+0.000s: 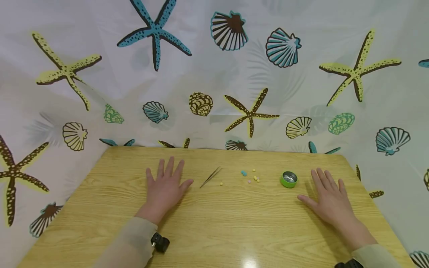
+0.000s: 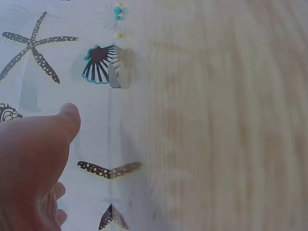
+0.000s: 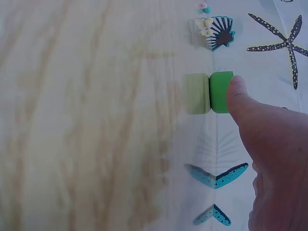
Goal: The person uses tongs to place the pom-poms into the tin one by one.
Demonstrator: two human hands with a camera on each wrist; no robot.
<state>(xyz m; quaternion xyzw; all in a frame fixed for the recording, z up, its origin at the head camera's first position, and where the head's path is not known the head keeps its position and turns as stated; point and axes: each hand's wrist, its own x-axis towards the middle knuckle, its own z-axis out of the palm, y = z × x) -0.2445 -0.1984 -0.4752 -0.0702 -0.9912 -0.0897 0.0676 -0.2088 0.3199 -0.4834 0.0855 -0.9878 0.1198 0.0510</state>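
My left hand (image 1: 165, 189) lies on the wooden table with its fingers spread, just left of a pair of metal tweezers (image 1: 210, 177). On the other side, my right hand (image 1: 331, 201) rests with straight fingers to the right of a small round green tin (image 1: 289, 179). The tin has a silvery inside and stands apart from the hand. Between tweezers and tin lie small beads: blue ones (image 1: 244, 173), yellow ones (image 1: 256, 178) and a pink one (image 1: 249, 181). A single yellow bead (image 1: 221, 184) sits beside the tweezers. Neither hand holds anything.
The wooden table (image 1: 234, 223) has a shiny surface and reflects light near its front. Behind it and along both sides hangs a pale cloth (image 1: 201, 74) printed with starfish and shells. A small black device (image 1: 160, 242) is strapped at the left wrist.
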